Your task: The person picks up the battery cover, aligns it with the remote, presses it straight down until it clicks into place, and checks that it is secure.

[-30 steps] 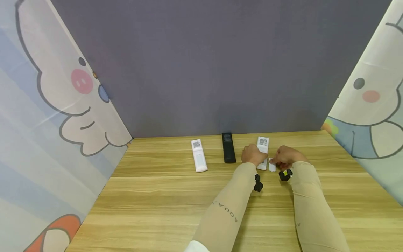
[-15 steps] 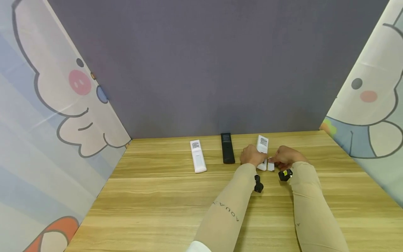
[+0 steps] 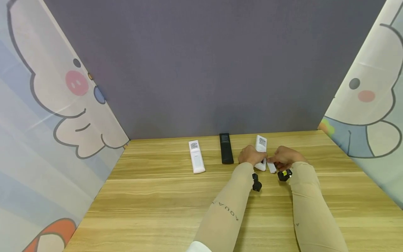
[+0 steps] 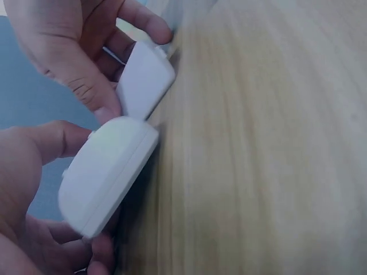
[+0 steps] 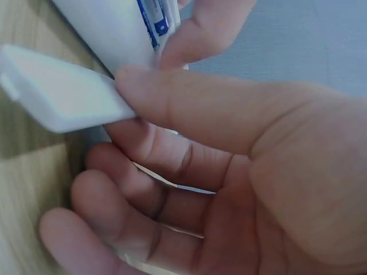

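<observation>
My left hand [image 3: 248, 154] grips a white remote control [image 3: 261, 142] that lies back side up, its label at the far end. Thumb and fingers hold the remote by its sides in the left wrist view. Blue-and-white batteries [image 5: 159, 18] show in its uncovered compartment in the right wrist view. Just to the right, my right hand [image 3: 284, 157] pinches a small white battery cover [image 5: 63, 94] between thumb and index finger. The cover is tilted beside the remote, close to the table; the other right fingers are loosely curled below.
A black remote control [image 3: 226, 148] lies left of my left hand. Farther left is another white remote [image 3: 196, 157], back side up with its cover on. All lie on a wooden table [image 3: 157, 203] backed by a grey panel [image 3: 201, 70]; cartoon-printed cloths flank it.
The battery cover has turned in my right fingers, so its near end now points to the right. My left hand keeps its hold on the remote. The head view has shifted slightly.
</observation>
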A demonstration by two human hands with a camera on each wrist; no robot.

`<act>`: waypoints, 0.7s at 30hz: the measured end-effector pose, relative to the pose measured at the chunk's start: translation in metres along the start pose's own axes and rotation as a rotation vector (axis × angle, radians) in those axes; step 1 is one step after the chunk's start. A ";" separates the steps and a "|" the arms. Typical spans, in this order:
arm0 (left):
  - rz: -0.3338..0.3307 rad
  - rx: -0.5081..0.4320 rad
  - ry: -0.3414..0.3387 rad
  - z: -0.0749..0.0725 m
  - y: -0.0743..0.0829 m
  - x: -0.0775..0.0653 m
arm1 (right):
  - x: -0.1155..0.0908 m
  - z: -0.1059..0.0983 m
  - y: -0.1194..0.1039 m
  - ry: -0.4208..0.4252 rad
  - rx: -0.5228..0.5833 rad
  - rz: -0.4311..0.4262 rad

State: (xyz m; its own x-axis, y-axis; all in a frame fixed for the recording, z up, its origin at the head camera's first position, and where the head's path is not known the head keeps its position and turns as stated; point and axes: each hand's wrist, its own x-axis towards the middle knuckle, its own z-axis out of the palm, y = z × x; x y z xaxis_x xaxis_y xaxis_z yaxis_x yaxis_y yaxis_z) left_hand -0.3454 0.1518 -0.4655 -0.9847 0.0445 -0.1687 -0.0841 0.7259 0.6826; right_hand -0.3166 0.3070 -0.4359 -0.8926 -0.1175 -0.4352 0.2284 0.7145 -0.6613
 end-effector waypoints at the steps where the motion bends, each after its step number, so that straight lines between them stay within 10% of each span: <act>1: 0.000 -0.006 -0.006 0.000 0.000 0.001 | 0.000 0.000 0.000 0.002 0.001 0.001; 21: -0.028 -0.042 -0.002 -0.014 -0.002 -0.001 | -0.002 -0.009 0.009 -0.021 0.074 -0.048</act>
State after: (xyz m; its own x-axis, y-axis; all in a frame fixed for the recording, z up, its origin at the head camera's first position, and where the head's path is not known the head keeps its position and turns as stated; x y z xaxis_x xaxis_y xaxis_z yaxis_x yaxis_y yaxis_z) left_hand -0.3468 0.1405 -0.4571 -0.9815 0.0259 -0.1898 -0.1183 0.6974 0.7068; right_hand -0.3162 0.3195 -0.4359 -0.8951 -0.1647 -0.4143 0.2146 0.6553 -0.7242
